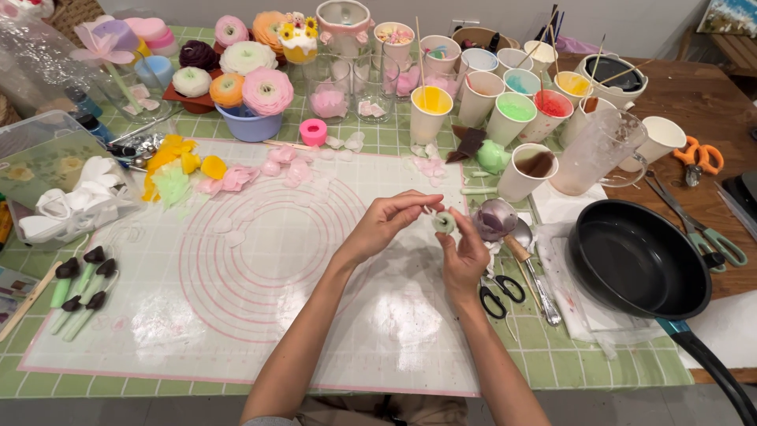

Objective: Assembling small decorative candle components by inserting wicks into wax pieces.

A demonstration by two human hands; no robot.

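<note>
Both my forearms run up from the bottom edge over the white mat (260, 315). From the head view, my right hand (465, 256) pinches the small green bud (443, 222) from below; my left hand (386, 225) closes fingertips on its top from the left, both equally near.

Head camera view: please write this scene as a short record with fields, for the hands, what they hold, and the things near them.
Setting: table with a pale mat marked with pink circles
Left hand: fingertips pinch the top of a small pale green bud
Right hand: supports the same bud from below
Near the hands: black scissors, spoon, black pan
Behind: paper cups with coloured liquid, finished flowers
Left side: loose petals, green sticks with dark tips
</note>
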